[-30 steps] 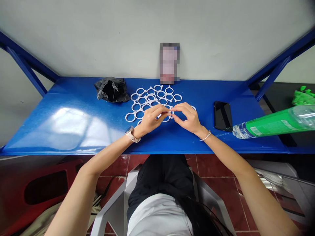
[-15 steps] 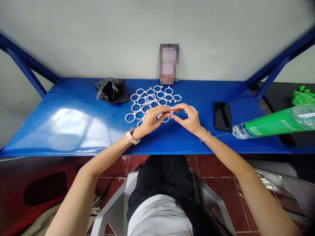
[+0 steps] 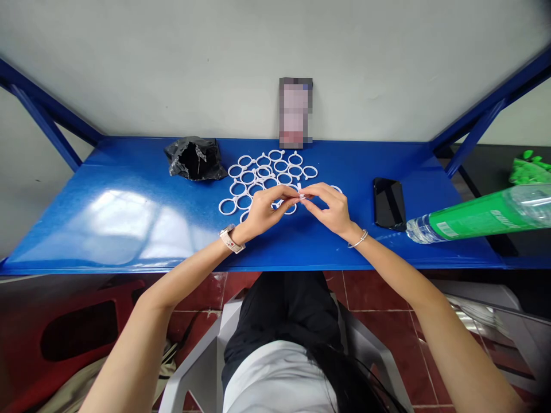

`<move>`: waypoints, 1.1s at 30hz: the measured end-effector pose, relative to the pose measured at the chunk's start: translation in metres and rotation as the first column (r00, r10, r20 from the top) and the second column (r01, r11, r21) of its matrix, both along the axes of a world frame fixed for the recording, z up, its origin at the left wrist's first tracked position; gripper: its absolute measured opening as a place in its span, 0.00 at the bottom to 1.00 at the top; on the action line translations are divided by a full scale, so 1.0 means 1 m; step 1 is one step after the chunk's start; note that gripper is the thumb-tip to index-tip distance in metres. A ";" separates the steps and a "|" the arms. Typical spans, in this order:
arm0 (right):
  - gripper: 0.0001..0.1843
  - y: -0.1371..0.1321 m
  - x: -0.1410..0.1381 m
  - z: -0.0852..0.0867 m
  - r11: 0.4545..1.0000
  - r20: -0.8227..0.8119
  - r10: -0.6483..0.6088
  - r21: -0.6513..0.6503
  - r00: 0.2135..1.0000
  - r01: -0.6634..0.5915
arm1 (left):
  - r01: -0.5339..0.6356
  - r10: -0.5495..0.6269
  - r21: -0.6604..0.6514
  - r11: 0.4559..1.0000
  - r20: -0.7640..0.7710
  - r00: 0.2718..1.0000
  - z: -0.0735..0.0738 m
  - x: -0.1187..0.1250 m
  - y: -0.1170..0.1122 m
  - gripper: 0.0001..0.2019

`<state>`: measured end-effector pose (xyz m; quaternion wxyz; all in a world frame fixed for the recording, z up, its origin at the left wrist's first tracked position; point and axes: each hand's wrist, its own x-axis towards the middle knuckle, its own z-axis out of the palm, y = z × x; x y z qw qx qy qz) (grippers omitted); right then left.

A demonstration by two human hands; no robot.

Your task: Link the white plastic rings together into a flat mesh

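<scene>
Two hands met over the blue shelf (image 3: 129, 218), fingertips pinched together on one small white ring (image 3: 301, 196). The left hand (image 3: 262, 209) and the right hand (image 3: 331, 209) each gripped a side of it, just in front of the linked mat of rings (image 3: 262, 175) lying beyond the fingers. It looked like the joining step; the next move would call for a firm, aligned squeeze at the clasp.

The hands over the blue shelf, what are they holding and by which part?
Both the left hand and right hand pinch one small white ring piece between their fingertips; which part of it cannot be told.
</scene>
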<state>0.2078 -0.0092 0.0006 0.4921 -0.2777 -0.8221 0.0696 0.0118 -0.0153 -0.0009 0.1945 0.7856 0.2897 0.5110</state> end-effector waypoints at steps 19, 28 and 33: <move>0.04 -0.003 0.002 0.002 0.999 -0.025 -0.036 -0.041 0.999 0.035 | 0.075 -0.097 -0.129 0.989 -0.173 0.980 -0.009 -0.001 0.004 0.33; 0.02 -0.004 0.001 0.004 1.000 -0.053 0.024 -0.004 0.998 -0.024 | 0.090 -0.119 -0.148 0.985 -0.196 0.973 -0.008 0.000 0.002 0.32; 0.05 -0.005 0.001 0.004 1.000 -0.026 -0.016 -0.014 1.000 0.016 | 0.082 -0.105 -0.127 0.989 -0.190 0.976 -0.006 0.001 0.002 0.26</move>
